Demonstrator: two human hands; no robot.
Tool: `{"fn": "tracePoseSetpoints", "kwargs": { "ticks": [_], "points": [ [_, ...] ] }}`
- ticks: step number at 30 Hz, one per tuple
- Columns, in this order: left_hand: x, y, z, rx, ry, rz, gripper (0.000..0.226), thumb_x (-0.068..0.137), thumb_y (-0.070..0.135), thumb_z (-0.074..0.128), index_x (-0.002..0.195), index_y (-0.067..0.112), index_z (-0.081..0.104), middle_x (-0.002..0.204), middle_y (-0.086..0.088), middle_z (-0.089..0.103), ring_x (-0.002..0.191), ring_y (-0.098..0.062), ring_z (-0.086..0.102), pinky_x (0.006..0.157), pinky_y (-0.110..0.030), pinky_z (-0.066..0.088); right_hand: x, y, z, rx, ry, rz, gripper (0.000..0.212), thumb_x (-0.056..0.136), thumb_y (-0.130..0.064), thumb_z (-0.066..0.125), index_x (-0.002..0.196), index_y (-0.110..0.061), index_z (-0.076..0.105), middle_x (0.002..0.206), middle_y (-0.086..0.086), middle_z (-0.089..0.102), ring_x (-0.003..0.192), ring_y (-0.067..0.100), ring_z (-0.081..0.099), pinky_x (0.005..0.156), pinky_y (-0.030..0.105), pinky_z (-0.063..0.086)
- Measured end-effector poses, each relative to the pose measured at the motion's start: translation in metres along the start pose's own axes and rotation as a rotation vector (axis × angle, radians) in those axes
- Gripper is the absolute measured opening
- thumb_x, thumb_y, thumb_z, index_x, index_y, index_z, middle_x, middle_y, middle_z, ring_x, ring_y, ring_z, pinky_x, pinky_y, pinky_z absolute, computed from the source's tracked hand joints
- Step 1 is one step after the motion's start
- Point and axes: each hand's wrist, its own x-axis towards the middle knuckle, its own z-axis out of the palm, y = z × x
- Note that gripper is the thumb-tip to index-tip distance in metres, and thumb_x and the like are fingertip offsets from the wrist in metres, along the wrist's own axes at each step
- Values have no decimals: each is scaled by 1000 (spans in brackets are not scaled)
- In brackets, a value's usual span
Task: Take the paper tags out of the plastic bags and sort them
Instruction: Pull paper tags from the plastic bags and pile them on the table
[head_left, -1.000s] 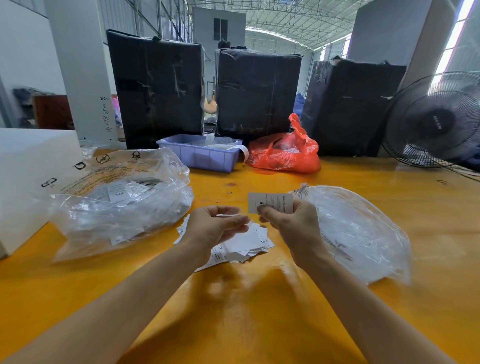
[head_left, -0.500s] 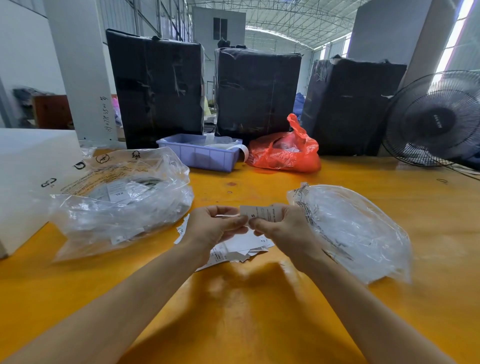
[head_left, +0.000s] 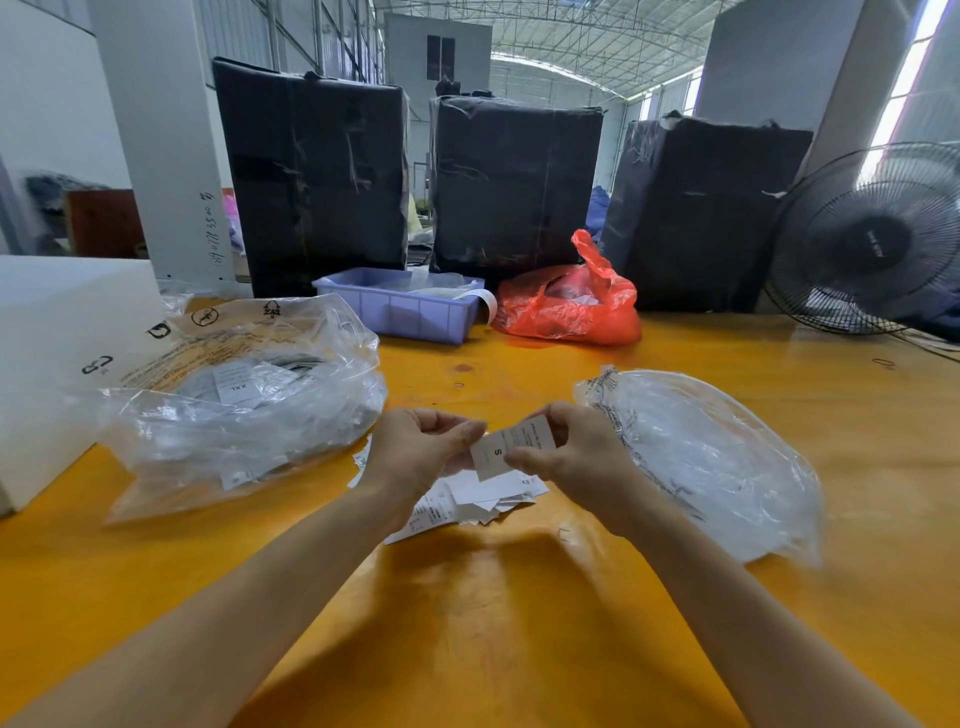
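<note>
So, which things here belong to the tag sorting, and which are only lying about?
Job: white paper tag marked S, loose pile of white tags, clear plastic bags left and right.
Lying about: lilac plastic tray, red plastic bag, black fan.

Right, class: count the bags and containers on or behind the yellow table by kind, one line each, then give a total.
Clear plastic bags: 2, one heaped at left, one lying flat at right
Red plastic bag: 1
Purple plastic bin: 1
Black wrapped bales: 3
Total: 7
</note>
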Motion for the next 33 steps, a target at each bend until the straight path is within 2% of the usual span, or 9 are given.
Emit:
{"fn": "tracePoseSetpoints", "kwargs": {
  "ticks": [3,6,10,13,16,19,24,28,33],
  "points": [
    [-2,0,1,-7,-11,-11,7,77,6,73,75,5,66,64,-3,71,58,-14,70,52,-19,55,-1,-2,4,-13,11,-25,16,84,-17,69,89,-4,62,80,11,64,67,17,62,62,32,54],
    [-2,1,1,-87,-32,-44,7,76,1,73,80,1,67,64,-7,72,57,-17,70,52,-19,54,0,-4,1,39,150,-57,15,83,-10,69,85,4,62,76,18,63,64,21,61,58,35,54],
    [-1,0,-1,-133,-62,-93,12,77,3,72,87,0,67,69,-9,73,59,-16,71,58,-18,56,0,-7,-5,194,250,-87,11,81,-5,71,80,-10,61,76,8,63,68,17,66,56,23,57],
    [-2,1,0,-133,-73,-102,12,77,5,72,87,2,67,70,-9,73,60,-15,71,56,-17,55,1,-5,-3,161,269,-109,19,79,-7,73,77,-19,60,81,12,65,75,25,68,64,37,60],
    [-3,2,2,-144,-92,-100,11,77,4,72,86,2,67,71,-10,73,62,-16,72,58,-19,57,1,-4,0,105,303,-145,17,78,-9,74,77,-19,61,84,13,65,80,29,66,68,49,57],
    [-5,3,2,-181,-98,-110,14,75,2,72,88,-1,66,72,-13,73,62,-19,72,53,-18,54,1,-3,1,69,348,-180,14,78,-11,74,79,-18,62,82,9,65,78,27,67,66,49,56],
    [-4,4,1,-174,-88,-118,17,75,3,73,91,-1,67,76,-13,74,65,-20,72,58,-20,57,0,-4,2,45,381,-204,16,79,-12,74,78,-21,60,79,4,64,77,23,67,65,47,56],
    [-3,3,0,-180,-91,-114,15,76,3,72,89,0,67,75,-12,74,64,-18,72,53,-19,55,-1,-5,2,55,382,-201,16,79,-11,74,79,-20,61,79,2,64,77,23,67,64,47,57],
    [-2,1,1,-160,-89,-115,12,74,5,73,85,4,67,72,-11,73,64,-17,72,63,-22,56,-1,-5,3,79,341,-175,15,78,-10,74,78,-18,61,81,6,64,79,28,67,67,50,56]
  ]
}}
